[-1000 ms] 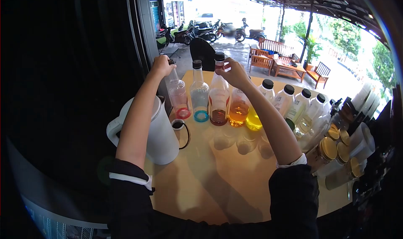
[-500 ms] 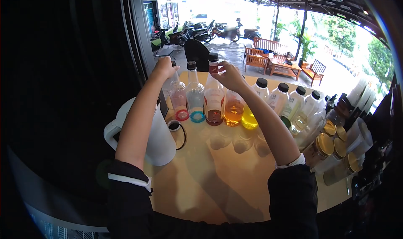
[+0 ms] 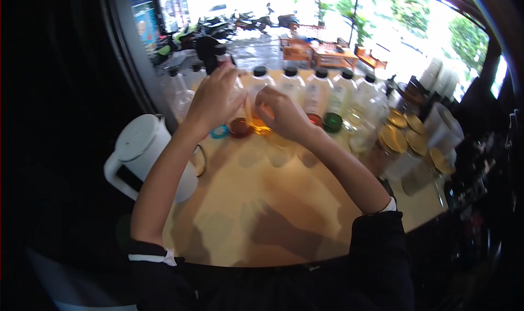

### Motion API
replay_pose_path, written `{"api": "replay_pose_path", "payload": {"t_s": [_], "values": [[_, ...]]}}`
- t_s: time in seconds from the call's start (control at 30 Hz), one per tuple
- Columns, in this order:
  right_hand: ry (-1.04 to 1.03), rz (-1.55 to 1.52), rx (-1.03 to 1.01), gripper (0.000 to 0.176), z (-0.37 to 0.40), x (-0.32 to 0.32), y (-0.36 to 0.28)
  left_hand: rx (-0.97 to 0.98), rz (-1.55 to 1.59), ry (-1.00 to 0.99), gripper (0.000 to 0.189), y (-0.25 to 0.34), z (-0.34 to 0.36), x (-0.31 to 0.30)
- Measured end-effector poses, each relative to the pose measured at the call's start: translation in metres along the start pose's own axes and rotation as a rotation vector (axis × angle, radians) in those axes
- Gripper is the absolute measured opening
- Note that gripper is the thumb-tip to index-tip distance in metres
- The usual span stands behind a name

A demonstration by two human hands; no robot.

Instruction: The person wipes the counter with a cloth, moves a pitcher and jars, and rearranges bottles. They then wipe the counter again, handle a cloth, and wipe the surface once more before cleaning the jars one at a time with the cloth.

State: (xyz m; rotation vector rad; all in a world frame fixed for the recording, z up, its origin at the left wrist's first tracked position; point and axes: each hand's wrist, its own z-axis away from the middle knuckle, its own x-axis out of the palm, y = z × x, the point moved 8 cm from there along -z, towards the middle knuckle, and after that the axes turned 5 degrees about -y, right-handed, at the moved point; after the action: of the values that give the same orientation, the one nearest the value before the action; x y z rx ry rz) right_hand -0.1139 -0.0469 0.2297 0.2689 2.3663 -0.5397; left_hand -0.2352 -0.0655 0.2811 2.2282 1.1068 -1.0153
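Observation:
A row of capped bottles stands along the back of the table. My left hand point(image 3: 217, 97) is raised in front of the bottle with dark red-brown liquid point(image 3: 239, 127), its fingers loosely bent and the thumb apart. I see nothing held in it. Near the bottle with orange liquid point(image 3: 261, 126) is my right hand point(image 3: 283, 114), its fingers curled with a gap to the thumb, also with nothing visible in it. Both hands are slightly blurred, and they hide parts of these bottles. A blue ring point(image 3: 219, 132) shows at a bottle's base beside my left wrist.
A white jug point(image 3: 136, 142) stands at the left, a dark cable point(image 3: 203, 161) beside it. Further bottles, including one with green liquid point(image 3: 332, 122), continue rightward. Jars with gold lids point(image 3: 393, 139) and stacked clear cups point(image 3: 441, 128) occupy the right side of the table point(image 3: 229, 218).
My view has turned to the right. My left hand has left the clear bottle's cap at the far left and moved right; my right hand has come off the red-brown bottle's neck and lowered.

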Motion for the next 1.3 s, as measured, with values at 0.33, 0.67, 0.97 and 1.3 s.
{"api": "replay_pose_path", "payload": {"t_s": [0.33, 0.67, 0.97, 1.3], "values": [[-0.260, 0.038, 0.516, 0.021, 0.232, -0.095, 0.029, 0.040, 0.619, -0.483, 0.044, 0.115, 0.088, 0.201], [-0.471, 0.313, 0.609, 0.053, 0.373, -0.070, 0.002, -0.179, 0.792, -0.395, 0.038, 0.109, 0.163, 0.161], [-0.444, 0.409, 0.655, 0.053, 0.245, 0.045, 0.097, -0.390, 0.609, -0.119, 0.034, 0.062, 0.247, 0.056], [-0.703, 0.061, 0.006, 0.057, 0.127, 0.295, -0.164, -0.807, 0.526, 0.316, 0.025, -0.002, 0.462, -0.049]]}}
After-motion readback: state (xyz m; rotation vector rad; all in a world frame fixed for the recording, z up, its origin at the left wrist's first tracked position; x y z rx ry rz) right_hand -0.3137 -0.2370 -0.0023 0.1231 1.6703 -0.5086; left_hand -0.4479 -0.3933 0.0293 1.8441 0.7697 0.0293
